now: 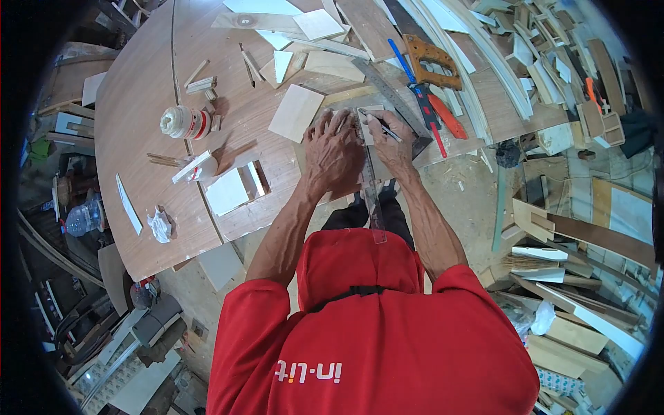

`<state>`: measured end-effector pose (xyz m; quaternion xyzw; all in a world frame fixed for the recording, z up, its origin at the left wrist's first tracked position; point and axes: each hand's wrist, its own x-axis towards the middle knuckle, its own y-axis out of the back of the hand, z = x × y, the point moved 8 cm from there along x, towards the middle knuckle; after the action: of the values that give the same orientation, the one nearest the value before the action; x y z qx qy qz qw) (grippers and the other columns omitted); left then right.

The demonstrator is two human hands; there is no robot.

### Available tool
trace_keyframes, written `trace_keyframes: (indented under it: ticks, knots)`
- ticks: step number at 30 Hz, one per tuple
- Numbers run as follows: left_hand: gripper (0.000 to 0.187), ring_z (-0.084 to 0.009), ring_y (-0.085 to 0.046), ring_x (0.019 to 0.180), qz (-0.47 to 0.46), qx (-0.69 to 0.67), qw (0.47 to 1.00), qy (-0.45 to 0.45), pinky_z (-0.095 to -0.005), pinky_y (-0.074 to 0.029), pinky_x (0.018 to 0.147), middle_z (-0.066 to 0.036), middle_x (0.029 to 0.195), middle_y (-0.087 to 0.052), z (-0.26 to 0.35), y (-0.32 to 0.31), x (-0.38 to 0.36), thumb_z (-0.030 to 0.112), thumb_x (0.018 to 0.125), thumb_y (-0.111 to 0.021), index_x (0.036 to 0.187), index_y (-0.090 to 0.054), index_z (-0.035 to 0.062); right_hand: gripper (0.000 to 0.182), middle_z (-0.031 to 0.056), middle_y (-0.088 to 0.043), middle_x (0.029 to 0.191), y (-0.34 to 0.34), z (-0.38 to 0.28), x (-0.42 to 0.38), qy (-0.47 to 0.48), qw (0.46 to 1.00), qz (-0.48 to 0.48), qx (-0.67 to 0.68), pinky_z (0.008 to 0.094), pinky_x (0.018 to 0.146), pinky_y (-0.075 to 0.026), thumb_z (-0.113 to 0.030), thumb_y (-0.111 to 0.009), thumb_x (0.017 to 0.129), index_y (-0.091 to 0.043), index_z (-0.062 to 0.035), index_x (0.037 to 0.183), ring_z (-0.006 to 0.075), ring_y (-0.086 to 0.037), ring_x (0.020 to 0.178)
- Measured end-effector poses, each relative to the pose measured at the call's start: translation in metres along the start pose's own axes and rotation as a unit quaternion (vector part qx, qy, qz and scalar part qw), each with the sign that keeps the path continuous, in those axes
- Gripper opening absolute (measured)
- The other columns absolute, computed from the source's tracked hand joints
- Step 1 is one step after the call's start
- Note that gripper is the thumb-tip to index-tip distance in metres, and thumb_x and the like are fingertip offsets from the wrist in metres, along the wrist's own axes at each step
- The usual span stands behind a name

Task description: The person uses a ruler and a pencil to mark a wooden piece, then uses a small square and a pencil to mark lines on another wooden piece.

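Note:
My left hand [337,149] lies flat with fingers stretched forward on a piece of wood at the table's front edge. Beside its thumb side runs a clear ruler [372,197], which sticks out over the edge toward my body. Just right of the ruler, my right hand [391,144] is closed around a slim pencil [392,133]. Its tip is hard to make out. A metal square [393,93] lies slanted beyond and to the right of my right hand. Left of my left hand is a pale square wood piece [296,113].
A handsaw with a wooden handle [432,62] and a blue-and-red hacksaw [420,90] lie right of the hands. Leftward stand a glue jar [185,122], a white container [197,168] and a small open box [238,188]. Offcuts and long strips [477,62] lie at the back.

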<state>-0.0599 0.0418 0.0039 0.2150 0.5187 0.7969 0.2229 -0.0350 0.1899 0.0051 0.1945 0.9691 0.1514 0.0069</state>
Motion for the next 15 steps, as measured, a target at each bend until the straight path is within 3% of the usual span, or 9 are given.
trace_keyframes:
  ticks: [4,7,9,15]
  knots:
    - [0.059,-0.0319,-0.035,0.139,0.007,0.007,1.000,-0.001,-0.0548,-0.032,0.105,-0.003,0.148,-0.044,0.000,-0.001,0.000,0.029,0.084,-0.062,0.141,-0.052,0.0153,0.019,0.0022,-0.066,0.075,0.002,0.006,-0.002,-0.035,0.999,-0.010,0.023,0.0254,0.063,-0.047,-0.019,-0.061,0.095,-0.070,-0.0025,0.100,0.0084,-0.058,0.067]
    - [0.060,-0.0319,-0.035,0.139,0.000,0.005,1.000,-0.001,-0.0550,-0.032,0.105,-0.004,0.149,-0.044,0.001,0.001,0.000,0.030,0.084,-0.062,0.141,-0.051,0.0147,0.017,0.0023,-0.065,0.073,0.005,0.003,-0.005,0.002,1.000,-0.009,-0.013,0.0259,0.061,-0.046,-0.016,-0.060,0.093,-0.069,-0.0013,0.096,0.0077,-0.055,0.064]
    - [0.060,-0.0320,-0.034,0.139,-0.011,-0.004,1.000,0.005,-0.0547,-0.031,0.105,-0.004,0.148,-0.044,0.002,0.002,0.000,0.031,0.084,-0.062,0.140,-0.052,0.0139,0.014,0.0117,-0.066,0.068,0.006,0.005,-0.007,0.005,1.000,-0.002,-0.022,0.0346,0.059,-0.050,-0.013,-0.058,0.090,-0.066,-0.0017,0.091,0.0188,-0.064,0.061]
    - [0.059,-0.0319,-0.034,0.140,-0.024,0.005,1.000,0.017,-0.0515,-0.029,0.109,-0.003,0.150,-0.043,0.001,0.001,0.000,0.033,0.087,-0.064,0.142,-0.051,0.0158,0.014,0.0105,-0.063,0.065,0.006,0.013,-0.010,-0.016,1.000,0.006,0.005,0.0341,0.058,-0.049,-0.014,-0.059,0.089,-0.066,-0.0017,0.089,0.0156,-0.060,0.058]
